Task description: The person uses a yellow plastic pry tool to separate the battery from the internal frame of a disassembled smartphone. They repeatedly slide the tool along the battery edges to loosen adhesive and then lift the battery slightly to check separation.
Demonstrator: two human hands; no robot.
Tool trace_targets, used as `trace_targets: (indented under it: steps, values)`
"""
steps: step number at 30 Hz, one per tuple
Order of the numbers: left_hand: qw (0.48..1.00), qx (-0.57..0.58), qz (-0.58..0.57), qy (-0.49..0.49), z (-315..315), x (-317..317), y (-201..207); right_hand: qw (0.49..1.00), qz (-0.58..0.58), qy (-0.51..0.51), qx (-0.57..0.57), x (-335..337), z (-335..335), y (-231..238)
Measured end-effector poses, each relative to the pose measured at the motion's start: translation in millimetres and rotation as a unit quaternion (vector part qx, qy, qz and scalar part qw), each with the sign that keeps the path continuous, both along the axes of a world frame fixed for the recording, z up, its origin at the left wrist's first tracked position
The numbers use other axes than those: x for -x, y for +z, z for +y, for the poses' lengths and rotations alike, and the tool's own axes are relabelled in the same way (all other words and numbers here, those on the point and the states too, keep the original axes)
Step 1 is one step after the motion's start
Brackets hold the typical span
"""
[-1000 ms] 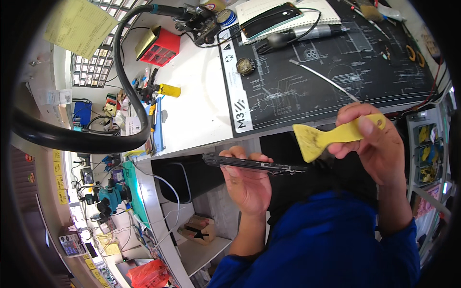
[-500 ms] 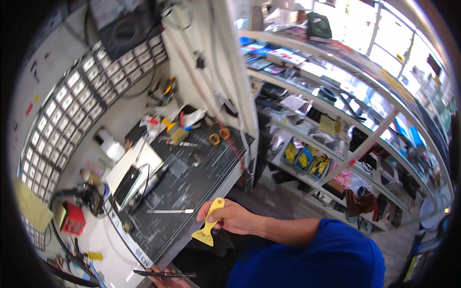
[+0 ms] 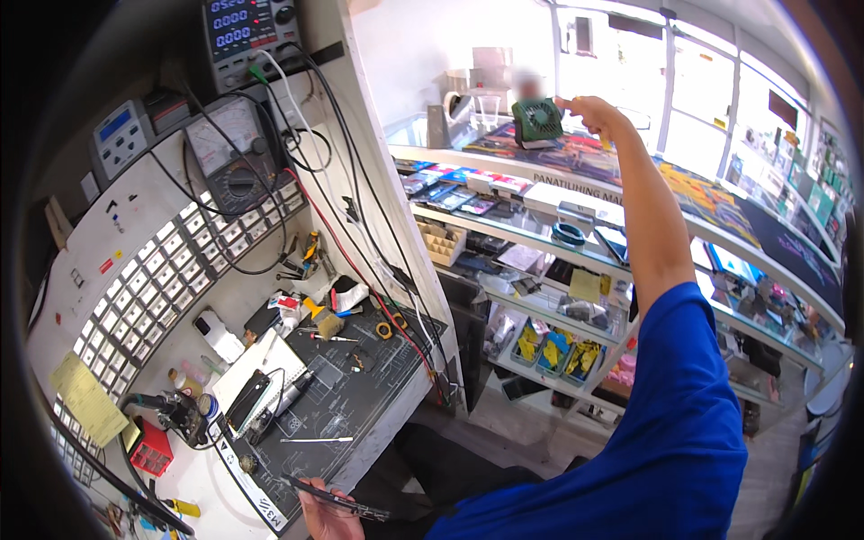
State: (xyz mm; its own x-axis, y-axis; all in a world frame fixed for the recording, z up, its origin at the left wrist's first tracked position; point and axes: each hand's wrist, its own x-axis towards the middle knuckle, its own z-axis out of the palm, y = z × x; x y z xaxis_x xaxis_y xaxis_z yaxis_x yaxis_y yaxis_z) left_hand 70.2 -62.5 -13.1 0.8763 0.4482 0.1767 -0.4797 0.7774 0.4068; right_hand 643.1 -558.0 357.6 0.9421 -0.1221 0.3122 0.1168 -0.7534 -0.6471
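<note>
My right arm is stretched far out over the glass display counter (image 3: 504,151). At its end my right hand (image 3: 591,115) is closed, its fingers at the side of a small green fan (image 3: 540,122) on the counter top. A bit of the yellow scraper (image 3: 607,142) shows under the palm; the rest is hidden. Low in the view, my left hand (image 3: 326,517) grips a thin black flat device (image 3: 346,504), seen nearly edge-on, close to the front edge of the workbench.
The dark work mat (image 3: 360,396) carries a white stick (image 3: 315,440), an open notebook (image 3: 256,369) and small tools. Cables hang down the white partition (image 3: 405,207) beside a power supply (image 3: 243,40). Shelves under the counter hold trays of yellow packets (image 3: 583,358).
My right hand has swung from above my lap up and away to the fan on the counter. The view has tilted upward. My left hand keeps the black device.
</note>
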Motion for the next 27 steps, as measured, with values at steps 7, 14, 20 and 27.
trace_targets:
  steps: [7, 14, 20, 27]
  values:
    - [0.991, -0.057, 0.117, 0.022, -35.9, -4.2, 20.5, 0.950, 0.090, 0.164, -0.249, -54.2, -10.4, -10.1]
    - [0.976, -0.063, 0.177, 0.114, -55.0, -19.5, 31.2, 0.960, 0.138, 0.138, -0.203, -63.4, 0.6, -39.6]
    - [0.979, -0.069, 0.167, 0.097, -65.0, -25.9, 39.1, 0.963, 0.107, 0.182, -0.168, -71.0, -6.8, -38.3]
    - [0.984, -0.036, 0.150, 0.088, -68.0, -36.6, 34.6, 0.962, -0.080, 0.236, -0.111, 14.6, -3.6, -6.8]
